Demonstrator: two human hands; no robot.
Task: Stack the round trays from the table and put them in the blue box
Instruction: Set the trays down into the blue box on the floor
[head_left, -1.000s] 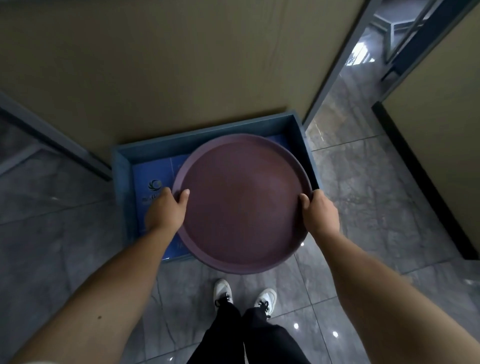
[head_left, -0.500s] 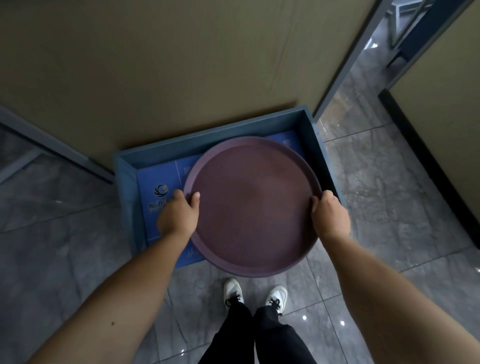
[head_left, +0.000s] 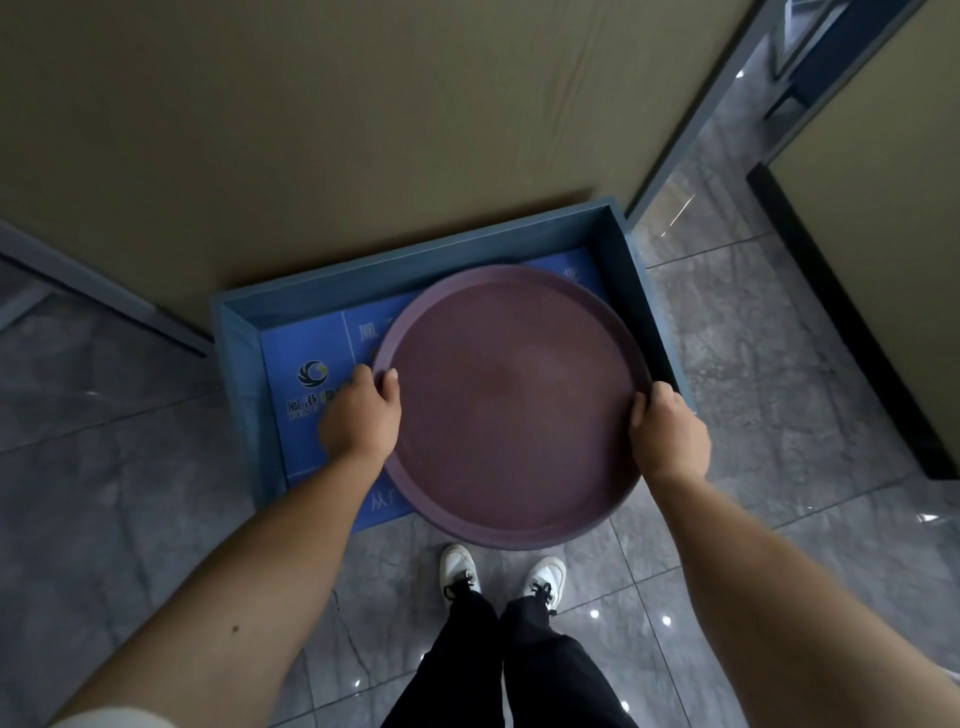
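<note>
A large round purple-brown tray (head_left: 511, 410) is held level above the blue box (head_left: 415, 254), which stands on the floor against a tan wall. My left hand (head_left: 361, 418) grips the tray's left rim and my right hand (head_left: 667, 434) grips its right rim. The tray covers most of the box's right and middle floor; its near edge overhangs the box's front side. Whether more trays are stacked under it is hidden. The box's printed blue bottom (head_left: 306, 395) shows on the left.
Grey marble floor tiles (head_left: 119, 499) surround the box. My feet in white shoes (head_left: 501, 574) stand just in front of it. An open doorway (head_left: 701, 171) lies to the right of the box, with a dark baseboard (head_left: 852, 332) further right.
The tray and both hands have come lower and further over the box, shifting slightly to the right; the grip on both rims is unchanged.
</note>
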